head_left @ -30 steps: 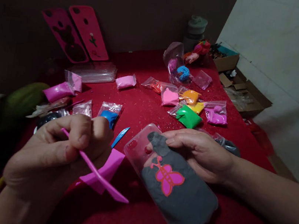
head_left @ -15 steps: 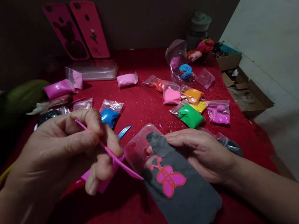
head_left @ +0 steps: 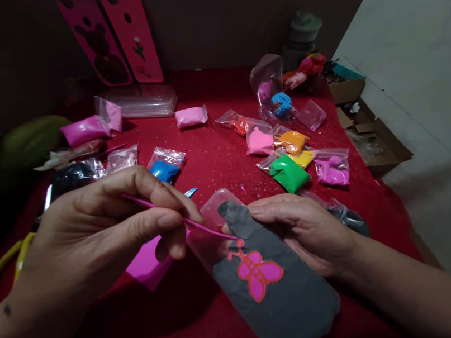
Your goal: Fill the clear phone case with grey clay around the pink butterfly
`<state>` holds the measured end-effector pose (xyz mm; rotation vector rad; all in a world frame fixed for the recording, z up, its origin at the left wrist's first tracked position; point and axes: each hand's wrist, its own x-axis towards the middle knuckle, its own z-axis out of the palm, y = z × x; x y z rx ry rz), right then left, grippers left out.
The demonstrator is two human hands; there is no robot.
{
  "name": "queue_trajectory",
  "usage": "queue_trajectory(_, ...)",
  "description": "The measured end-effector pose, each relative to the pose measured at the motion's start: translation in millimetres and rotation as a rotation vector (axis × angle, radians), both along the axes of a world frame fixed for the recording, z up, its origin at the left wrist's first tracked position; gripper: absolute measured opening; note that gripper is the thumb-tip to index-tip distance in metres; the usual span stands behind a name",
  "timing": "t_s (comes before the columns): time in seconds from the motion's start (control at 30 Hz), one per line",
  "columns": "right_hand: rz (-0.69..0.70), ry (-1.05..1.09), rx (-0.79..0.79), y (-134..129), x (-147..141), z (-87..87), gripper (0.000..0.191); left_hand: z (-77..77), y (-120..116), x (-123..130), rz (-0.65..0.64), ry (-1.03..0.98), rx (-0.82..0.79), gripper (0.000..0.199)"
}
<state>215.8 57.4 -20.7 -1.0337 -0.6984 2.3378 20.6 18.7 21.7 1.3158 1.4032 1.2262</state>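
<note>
Pinched between the thumb and fingers of my left hand [head_left: 114,231] is a thin pink modelling tool [head_left: 212,230]. Its tip meets the antenna of a pink butterfly [head_left: 257,272] outlined in orange. The butterfly lies on grey clay [head_left: 284,313] spread over a clear phone case [head_left: 213,212], whose camera end shows uncovered. My right hand [head_left: 305,232] grips the case along its far side, thumb on the grey clay. Below my left hand lies a flat pink piece [head_left: 149,265], partly hidden by the fingers.
Several bags of coloured clay, among them a green one [head_left: 290,173] and a blue one [head_left: 165,168], lie on the red cloth [head_left: 205,157]. Two pink phone cases [head_left: 133,36] lean at the back left. Yellow-handled scissors [head_left: 1,277] sit beside my left wrist. Cardboard boxes [head_left: 386,142] stand right.
My left hand has moved right and turned, bringing the tool's tip up to the butterfly's antenna. More of the yellow scissors handle shows. The case in my right hand stays nearly in place.
</note>
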Motion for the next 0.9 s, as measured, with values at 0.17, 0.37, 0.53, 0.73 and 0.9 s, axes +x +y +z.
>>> queue_trajectory(0.17,0.019,-0.001,-0.006,0,0,-1.5,0.014,-1.7,-1,-1,-0.033,0.039,-0.007,0.013)
queue_trajectory(0.37,0.056,0.002,-0.009,2,0,-3.1,0.011,-0.6,-1,-1,-0.006,-0.003,-0.044,0.018)
queue_trajectory(0.53,0.073,-0.011,0.028,2,1,-6.1,0.011,0.1,8,-14,-0.134,-0.307,-0.143,0.022)
queue_trajectory(0.73,0.061,-0.012,0.048,1,1,-7.5,0.012,-2.2,12,-25,-0.198,-0.497,-0.291,0.007)
queue_trajectory(0.9,0.034,-0.024,0.039,2,2,-9.2,0.011,-0.1,4,-13,-0.15,-0.501,-0.236,0.018)
